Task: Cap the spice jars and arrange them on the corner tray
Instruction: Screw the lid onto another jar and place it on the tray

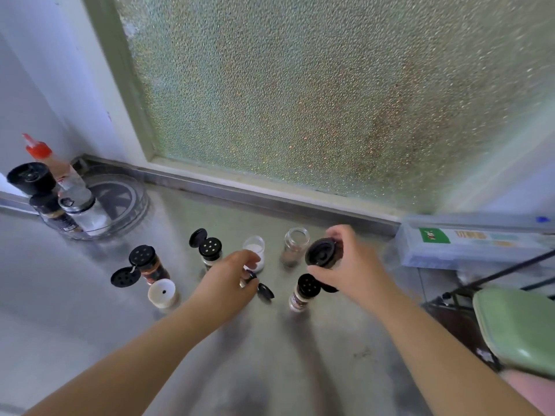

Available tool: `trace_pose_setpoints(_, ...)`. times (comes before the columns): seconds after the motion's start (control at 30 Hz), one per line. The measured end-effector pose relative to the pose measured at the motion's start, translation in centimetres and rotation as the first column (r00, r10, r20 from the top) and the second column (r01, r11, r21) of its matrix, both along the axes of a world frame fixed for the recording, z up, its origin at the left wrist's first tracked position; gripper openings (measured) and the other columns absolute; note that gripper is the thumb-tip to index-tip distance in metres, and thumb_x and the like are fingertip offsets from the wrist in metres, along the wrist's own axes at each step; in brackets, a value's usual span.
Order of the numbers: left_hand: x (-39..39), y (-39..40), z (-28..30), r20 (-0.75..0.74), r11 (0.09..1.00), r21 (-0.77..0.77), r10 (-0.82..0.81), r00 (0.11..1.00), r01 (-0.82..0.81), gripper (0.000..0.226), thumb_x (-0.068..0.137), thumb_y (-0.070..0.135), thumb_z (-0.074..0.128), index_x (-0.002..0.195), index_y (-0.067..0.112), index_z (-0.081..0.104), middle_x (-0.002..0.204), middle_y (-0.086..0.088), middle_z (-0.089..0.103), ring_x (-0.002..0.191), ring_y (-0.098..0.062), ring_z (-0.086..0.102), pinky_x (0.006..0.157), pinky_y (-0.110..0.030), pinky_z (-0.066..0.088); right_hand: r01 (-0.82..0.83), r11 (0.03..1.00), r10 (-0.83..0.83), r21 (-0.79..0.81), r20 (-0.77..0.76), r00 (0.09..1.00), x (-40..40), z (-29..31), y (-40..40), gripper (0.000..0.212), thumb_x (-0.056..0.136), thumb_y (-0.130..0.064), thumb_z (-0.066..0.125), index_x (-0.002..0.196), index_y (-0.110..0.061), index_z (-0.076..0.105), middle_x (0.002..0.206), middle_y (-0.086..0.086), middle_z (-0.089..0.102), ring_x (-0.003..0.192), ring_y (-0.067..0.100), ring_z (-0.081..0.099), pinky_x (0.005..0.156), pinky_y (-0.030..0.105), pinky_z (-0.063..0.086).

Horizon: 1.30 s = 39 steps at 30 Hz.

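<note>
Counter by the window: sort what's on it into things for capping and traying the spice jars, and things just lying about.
For the job:
- round clear tray in the corner
- flip-top jars
- uncapped salt jar and clear jar
- black cap held in right hand
- small jar in left hand

Lying about:
- plastic box
- green stool
- frosted window

steel counter | round tray | spice jars | box
</note>
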<state>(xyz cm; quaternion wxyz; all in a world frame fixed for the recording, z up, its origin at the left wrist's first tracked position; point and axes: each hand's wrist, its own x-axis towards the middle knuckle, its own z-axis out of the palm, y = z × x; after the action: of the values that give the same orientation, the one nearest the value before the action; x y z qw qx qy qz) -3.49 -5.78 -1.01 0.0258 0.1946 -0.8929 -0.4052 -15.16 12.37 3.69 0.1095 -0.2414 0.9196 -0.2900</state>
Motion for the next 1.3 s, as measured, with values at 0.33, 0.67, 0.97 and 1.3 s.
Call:
trace_pose_setpoints(0.33, -1.7, -1.7, 1.1, -0.054, 1.000, 0.010, -0.013, 0.998, 0.013, 0.025, 0.080, 0.014, 0.058, 0.101, 0.027, 0.054, 0.096, 0.011, 0.059, 0.080, 0.004, 0.054, 0.074, -0.020, 0.044, -0.275, 0.899, 0.292, 0.341, 0.002, 0.956, -6.5, -1.7, -5.7, 0.065, 0.068, -0.022, 0.078, 0.124, -0.012, 0.049, 0.123, 0.008, 0.038, 0.107, 0.027, 0.052, 0.095, 0.035, 0.044)
trace_pose_setpoints(0.67, -2.4, -3.6, 2.2, -0.108, 1.000, 0.003, -0.024, 0.994, 0.025, 0.027, 0.081, 0.017, 0.059, 0.105, 0.026, 0.052, 0.089, 0.021, 0.054, 0.080, 0.007, 0.052, 0.069, -0.010, 0.041, -0.379, 0.737, 0.389, 0.560, 0.108, 0.915, -7.9, -3.6, -8.9, 0.058, 0.069, -0.027, 0.077, 0.119, -0.008, 0.055, 0.116, 0.013, 0.055, 0.110, 0.031, 0.052, 0.091, 0.036, 0.044)
trace_pose_setpoints(0.97, -1.7, -4.6, 2.0, -0.079, 0.999, 0.037, -0.008, 0.997, 0.011, 0.026, 0.082, 0.016, 0.059, 0.106, 0.024, 0.052, 0.090, 0.023, 0.053, 0.082, 0.005, 0.053, 0.068, -0.009, 0.041, -0.320, 0.818, 0.327, 0.478, 0.071, 0.942, -7.4, -5.5, -8.0, 0.058, 0.068, -0.022, 0.077, 0.116, -0.011, 0.046, 0.116, 0.010, 0.051, 0.102, 0.030, 0.053, 0.079, 0.033, 0.041)
trace_pose_setpoints(1.3, -2.1, -5.2, 3.5, -0.047, 0.998, 0.039, -0.043, 0.998, 0.045, 0.029, 0.082, 0.016, 0.059, 0.109, 0.024, 0.052, 0.095, 0.015, 0.056, 0.083, 0.002, 0.053, 0.070, -0.009, 0.041, -0.320, 0.873, 0.329, 0.369, 0.039, 0.944, -6.6, 0.9, -7.3, 0.067, 0.065, -0.024, 0.078, 0.125, -0.023, 0.049, 0.121, 0.004, 0.054, 0.108, 0.022, 0.053, 0.090, 0.029, 0.043)
